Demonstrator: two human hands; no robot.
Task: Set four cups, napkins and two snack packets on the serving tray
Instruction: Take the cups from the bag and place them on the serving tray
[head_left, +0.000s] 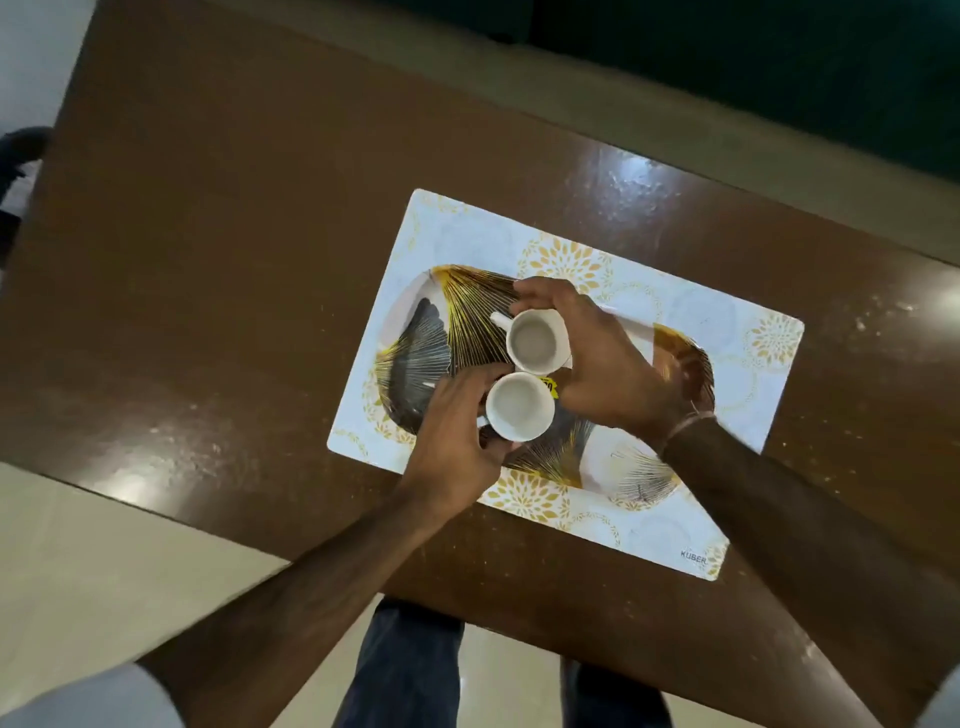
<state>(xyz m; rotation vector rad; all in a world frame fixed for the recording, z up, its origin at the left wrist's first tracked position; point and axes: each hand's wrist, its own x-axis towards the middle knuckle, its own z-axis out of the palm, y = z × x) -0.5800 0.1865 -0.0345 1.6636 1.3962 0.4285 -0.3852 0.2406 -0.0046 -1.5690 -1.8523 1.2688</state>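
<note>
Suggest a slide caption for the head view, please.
Left hand and right hand each hold a cup over the tray.

Glossy brown table (218, 249), white placemat with gold flowers (737, 332), pale tiled floor (104, 561)

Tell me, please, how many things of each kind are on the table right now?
Cups: 2, the far cup in the right hand, the near cup in the left hand
Tray: 1
Mat: 1
Napkins: 0 in view
Snack packets: 0 in view
Total: 4
</note>
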